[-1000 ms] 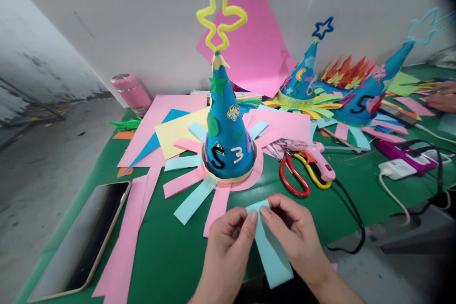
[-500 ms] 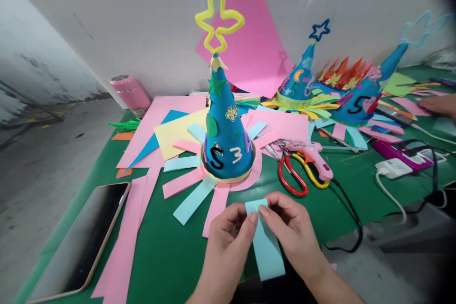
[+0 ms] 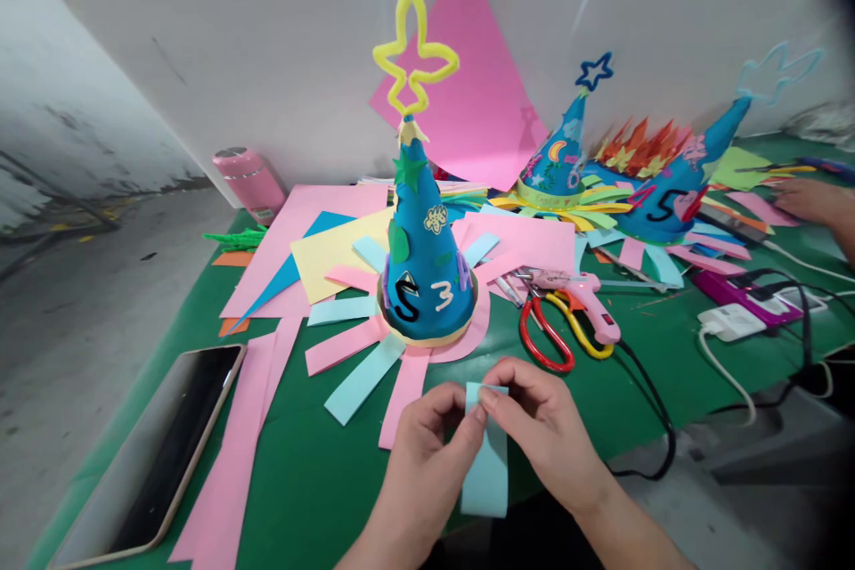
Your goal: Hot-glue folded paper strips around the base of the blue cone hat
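Note:
Near the table's front edge, a light blue paper strip (image 3: 486, 472) hangs down between my hands. My left hand (image 3: 427, 450) pinches its upper left part, thumb in front. From the other side my right hand (image 3: 538, 419) pinches the top of the strip, and the two thumbs nearly meet. Just beyond stands a blue cone party hat (image 3: 431, 267) with a black S, a white 3 and a yellow fuzzy star-like topper (image 3: 412, 58). Pink and light blue paper strips (image 3: 364, 378) fan out from its brim.
Red-and-yellow-handled scissors (image 3: 548, 343) and a pink glue gun (image 3: 591, 298) lie right of the hat. A phone (image 3: 160, 445) and pink strips (image 3: 231, 463) lie left. Further right are two more hats (image 3: 557, 151), a power strip (image 3: 754, 298) with cables, and another person's hand (image 3: 811, 196).
The light blue strip has swung from slanting rightward to hanging nearly straight down. My fingers keep their pinch near its top, and the view has tilted up slightly.

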`<state>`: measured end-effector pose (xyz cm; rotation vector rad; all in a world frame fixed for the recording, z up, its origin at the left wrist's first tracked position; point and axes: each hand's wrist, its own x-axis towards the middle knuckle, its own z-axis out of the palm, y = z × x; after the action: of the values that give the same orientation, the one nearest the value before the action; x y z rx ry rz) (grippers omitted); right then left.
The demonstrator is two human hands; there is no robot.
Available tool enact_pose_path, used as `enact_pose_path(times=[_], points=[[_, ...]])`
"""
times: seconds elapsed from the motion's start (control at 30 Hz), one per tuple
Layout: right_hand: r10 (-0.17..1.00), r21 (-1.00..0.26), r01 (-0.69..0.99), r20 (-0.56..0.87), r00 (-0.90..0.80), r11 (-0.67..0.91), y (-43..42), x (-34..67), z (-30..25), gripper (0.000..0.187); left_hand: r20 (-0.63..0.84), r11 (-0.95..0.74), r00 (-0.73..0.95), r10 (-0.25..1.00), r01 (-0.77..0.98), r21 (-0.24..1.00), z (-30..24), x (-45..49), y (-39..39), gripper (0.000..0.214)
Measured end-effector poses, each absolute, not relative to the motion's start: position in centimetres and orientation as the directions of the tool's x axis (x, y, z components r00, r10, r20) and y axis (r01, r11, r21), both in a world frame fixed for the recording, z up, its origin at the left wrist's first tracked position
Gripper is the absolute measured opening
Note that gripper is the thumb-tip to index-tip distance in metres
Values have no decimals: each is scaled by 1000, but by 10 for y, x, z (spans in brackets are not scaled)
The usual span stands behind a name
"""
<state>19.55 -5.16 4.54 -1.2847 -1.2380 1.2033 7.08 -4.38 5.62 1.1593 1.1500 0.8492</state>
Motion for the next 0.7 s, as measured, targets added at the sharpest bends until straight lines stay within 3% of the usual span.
enact_pose_path(times=[0.4, 0.7], points=[[976, -976, -215, -91, 197, -47, -33, 191, 43, 19, -307, 301, 251, 918, 62, 951, 48, 71, -49, 25], [935, -968, -252, -89, 344, 1, -25, 193, 38, 19, -375, 382, 177, 910, -9, 924, 49, 70, -58, 26]])
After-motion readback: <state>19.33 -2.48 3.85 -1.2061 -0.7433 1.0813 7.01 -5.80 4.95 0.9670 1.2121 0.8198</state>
